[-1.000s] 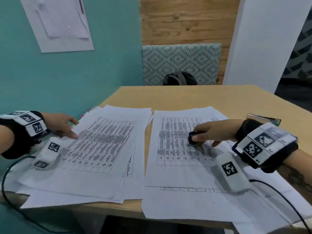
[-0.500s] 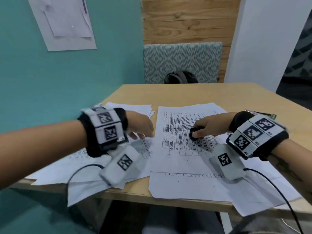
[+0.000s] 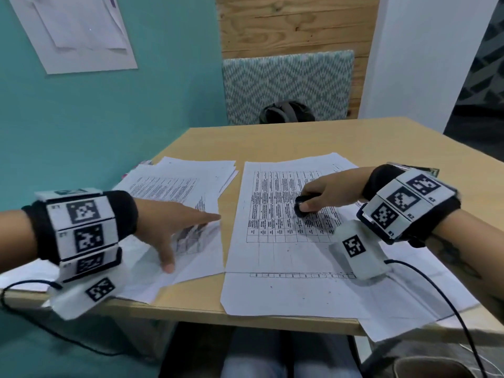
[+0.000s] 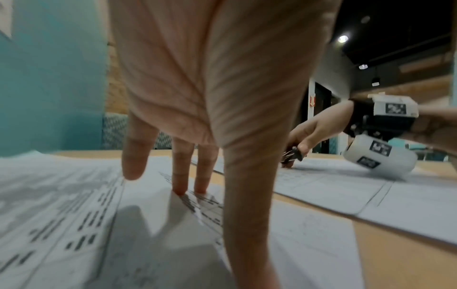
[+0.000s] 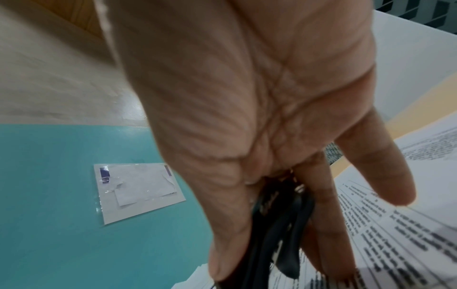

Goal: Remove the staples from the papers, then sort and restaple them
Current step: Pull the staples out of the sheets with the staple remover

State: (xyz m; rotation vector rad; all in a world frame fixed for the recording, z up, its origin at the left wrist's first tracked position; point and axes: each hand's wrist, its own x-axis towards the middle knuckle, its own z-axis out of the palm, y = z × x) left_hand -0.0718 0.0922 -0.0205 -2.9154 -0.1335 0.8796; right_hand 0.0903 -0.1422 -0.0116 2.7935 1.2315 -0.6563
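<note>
Pale wood-grain laminate forms the top of the desk (image 3: 300,137), which carries two groups of white printed papers. The left hand (image 3: 174,227) lies with fingers straight and spread, fingertips (image 4: 179,188) pressing on the left paper stack (image 3: 174,186), a loose fan of sheets with grey text blocks. Under those fingertips one sheet corner is lifted and creased; only the left wrist view shows this fold.

To the right of that hand, across a bare strip of desk, lies the table sheet (image 3: 283,241), a flat page printed with a ruled grid. The right hand (image 3: 327,189) is clamped on the staple remover (image 3: 302,205), a small black tool pinched between thumb and fingers and held against the grid. From the head view the tool is a dark rounded lump. The left wrist view shows thin metal prongs at its lower end (image 4: 291,155), and the right wrist view shows smooth black plastic wings (image 5: 279,234) between thumb and forefinger, with the little finger extended clear of the tool.

Beyond the left hand stands a teal wall (image 3: 81,118) with a matte finish.
</note>
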